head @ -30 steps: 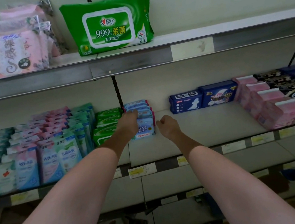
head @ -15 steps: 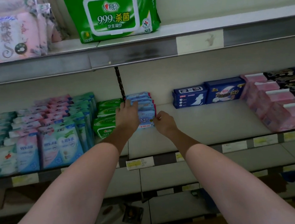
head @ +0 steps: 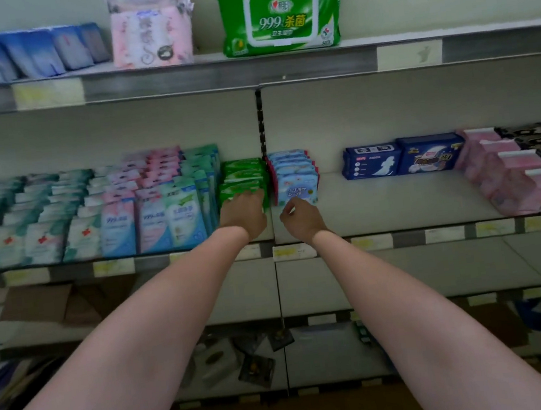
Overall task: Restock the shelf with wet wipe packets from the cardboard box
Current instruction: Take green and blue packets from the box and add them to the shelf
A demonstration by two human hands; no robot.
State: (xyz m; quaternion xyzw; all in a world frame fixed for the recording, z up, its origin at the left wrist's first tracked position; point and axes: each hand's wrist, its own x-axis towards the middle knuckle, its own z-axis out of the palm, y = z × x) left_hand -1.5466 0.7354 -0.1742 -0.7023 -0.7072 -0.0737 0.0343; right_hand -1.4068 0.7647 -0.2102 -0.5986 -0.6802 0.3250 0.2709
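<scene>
1. The light-blue wipe packets [head: 294, 175] stand upright in a row on the middle shelf [head: 380, 205], faces toward the aisle, the row running front to back just right of the shelf's upright post.
2. The right hand [head: 301, 218] is in front of the foremost blue packet, fingers curled, thumb and forefinger close at its lower edge; whether they pinch it or only touch it cannot be told.
3. The left hand [head: 244, 212] lies on the front of the green wipe packets [head: 243, 182], fingers fairly straight and pressed against them. These green packets lie flat, stacked, long side across the shelf, just left of the post.
4. Left of the green stack, rows of upright blue, pink and teal packets [head: 149, 215] fill the middle shelf.
5. Right of the blue row comes bare shelf, then dark-blue packs [head: 403, 157] at the back and pink packs [head: 509, 184] stepped along the right.
6. The top shelf [head: 247, 72] carries a large green wipe pack [head: 280, 11] standing upright, a pink floral pack [head: 152, 36] and blue packs [head: 22, 54].
7. A brown cardboard flap [head: 38, 305] shows on the lower shelf at left; its contents are not visible.
</scene>
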